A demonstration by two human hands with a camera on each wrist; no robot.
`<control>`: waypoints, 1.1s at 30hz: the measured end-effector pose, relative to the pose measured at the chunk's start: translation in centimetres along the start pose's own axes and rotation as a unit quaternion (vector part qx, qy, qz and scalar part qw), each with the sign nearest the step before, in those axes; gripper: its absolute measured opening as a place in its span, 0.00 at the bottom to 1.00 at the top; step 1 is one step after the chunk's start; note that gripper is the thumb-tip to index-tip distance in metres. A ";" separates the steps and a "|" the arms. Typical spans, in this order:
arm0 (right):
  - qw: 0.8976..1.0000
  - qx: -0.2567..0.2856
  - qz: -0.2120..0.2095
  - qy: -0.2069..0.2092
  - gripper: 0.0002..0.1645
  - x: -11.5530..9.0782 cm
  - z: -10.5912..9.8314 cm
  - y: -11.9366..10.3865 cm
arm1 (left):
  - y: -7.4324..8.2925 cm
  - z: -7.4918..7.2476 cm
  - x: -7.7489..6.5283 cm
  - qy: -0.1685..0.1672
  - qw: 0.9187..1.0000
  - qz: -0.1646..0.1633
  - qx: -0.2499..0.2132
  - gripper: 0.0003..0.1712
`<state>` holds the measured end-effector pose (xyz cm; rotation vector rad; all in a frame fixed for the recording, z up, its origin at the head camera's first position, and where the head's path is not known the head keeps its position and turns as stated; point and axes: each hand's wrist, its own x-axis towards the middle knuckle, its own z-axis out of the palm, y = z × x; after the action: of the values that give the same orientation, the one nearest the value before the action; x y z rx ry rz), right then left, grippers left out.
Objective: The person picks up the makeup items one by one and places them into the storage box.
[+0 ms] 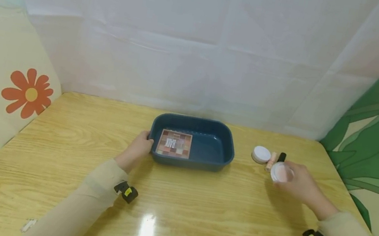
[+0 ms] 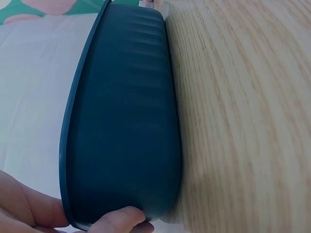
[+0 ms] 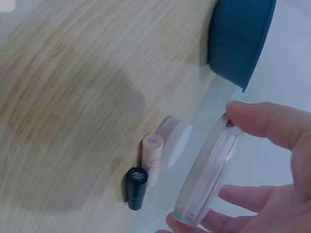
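A dark blue rectangular basin (image 1: 208, 165) stands on the table, and my left hand (image 1: 136, 151) grips its left end, thumb and fingers over the rim in the left wrist view. Inside the basin, on the left, lies an eyeshadow palette (image 1: 174, 144) with a checkered cover. My right hand (image 1: 298, 184) holds a round clear-sided compact (image 3: 206, 170) by its edges, raised above the table. Just beyond it lie a white round case (image 1: 261, 154), a pink tube (image 1: 270, 161) and a small black-capped tube (image 3: 136, 188).
The wooden table (image 1: 217, 223) reaches back to a white cloth (image 1: 200, 53). Floral panels flank it on both sides. A small whitish scrap (image 1: 29, 225) is at the front left, beside my left sleeve.
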<state>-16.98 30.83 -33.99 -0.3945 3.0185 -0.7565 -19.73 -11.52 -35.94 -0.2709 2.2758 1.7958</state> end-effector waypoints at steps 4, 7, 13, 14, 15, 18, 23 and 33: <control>1.000 -0.004 -0.006 -0.001 0.43 -0.1 0.0 -0.7 | -0.2 0.1 0.0 0.007 1.000 0.008 0.008 0.27; 1.000 -0.005 -0.007 -0.003 0.45 -0.1 0.0 -1.3 | -0.3 0.1 0.1 0.012 1.000 0.015 0.017 0.27; 1.000 0.001 -0.008 -0.004 0.45 -0.2 0.2 -2.0 | -0.1 0.1 -0.1 0.003 1.000 0.003 0.009 0.28; 1.000 0.003 -0.008 -0.004 0.45 -0.2 0.2 -2.2 | -0.1 0.1 -0.1 0.001 1.000 0.002 0.008 0.28; 1.000 0.002 -0.010 -0.003 0.45 -0.2 0.2 -2.3 | 0.0 0.0 -0.2 0.000 1.000 -0.001 0.007 0.28; 1.000 -0.001 -0.003 -0.005 0.46 -0.2 0.2 -2.7 | 0.1 0.0 -0.1 -0.004 1.000 -0.005 0.003 0.29; 1.000 -0.003 -0.007 -0.009 0.47 0.0 0.2 -3.4 | 0.1 0.0 0.1 -0.003 1.000 -0.005 0.003 0.29; 1.000 0.000 -0.030 0.004 0.46 0.7 0.0 -5.3 | 0.3 -0.4 0.9 -0.018 1.000 -0.016 -0.005 0.30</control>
<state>-16.40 26.19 -31.47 -0.4852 3.0267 -0.7620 -20.66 -11.79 -35.78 -0.2738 2.2263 1.7815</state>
